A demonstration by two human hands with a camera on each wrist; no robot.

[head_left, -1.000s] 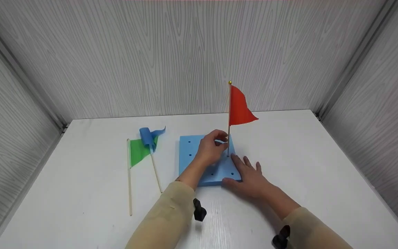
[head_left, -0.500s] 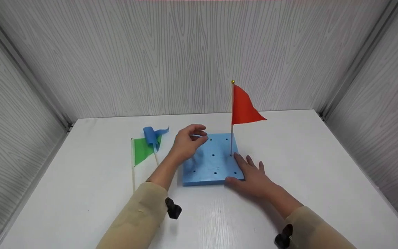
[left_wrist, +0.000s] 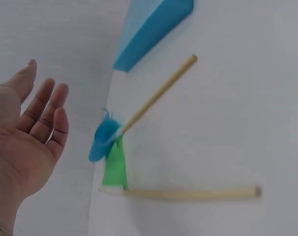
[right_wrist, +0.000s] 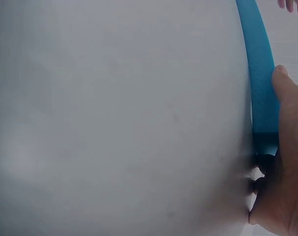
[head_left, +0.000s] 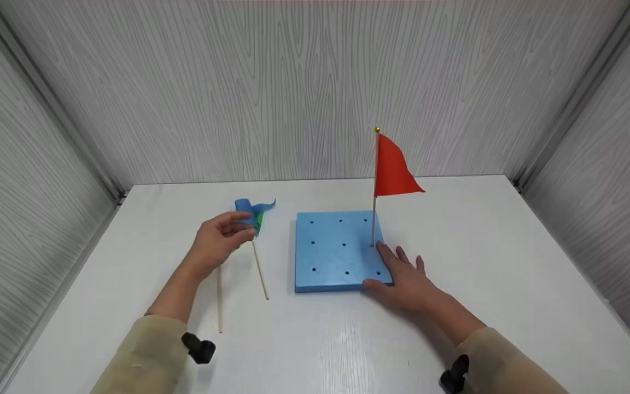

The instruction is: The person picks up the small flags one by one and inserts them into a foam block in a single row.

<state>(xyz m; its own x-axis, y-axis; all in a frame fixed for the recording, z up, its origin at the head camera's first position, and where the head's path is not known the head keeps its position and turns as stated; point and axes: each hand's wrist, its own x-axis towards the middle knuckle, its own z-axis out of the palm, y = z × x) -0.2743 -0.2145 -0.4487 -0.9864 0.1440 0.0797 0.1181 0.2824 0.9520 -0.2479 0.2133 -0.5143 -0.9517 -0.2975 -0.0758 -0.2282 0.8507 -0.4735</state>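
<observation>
Resting flat on the near right corner of the foam block [head_left: 337, 249], the right hand [head_left: 405, 276] has its fingers straight and spread, thumb against the block's front edge; the right wrist view shows that thumb pressed to the blue side [right_wrist: 259, 73]. A red flag [head_left: 394, 169] stands upright in a hole at the block's right edge, just beyond the fingertips of that hand, its stick not touched by them. The block lies on a white table [head_left: 512, 262], with several more small holes showing in its top. To the left of the block, apart from it, two flags lie on the table: a blue flag [head_left: 252, 208], its cloth curled up at the far end of a stick that runs toward the block's near left corner, and a green flag [left_wrist: 114, 164], mostly hidden from the head camera by the left hand [head_left: 219, 241]. That hand hovers over the cloth ends of these two, fingers relaxed and loosely apart in the left wrist view [left_wrist: 26, 132], palm open and holding nothing. Grey wood-grain walls close in the table on three sides.
</observation>
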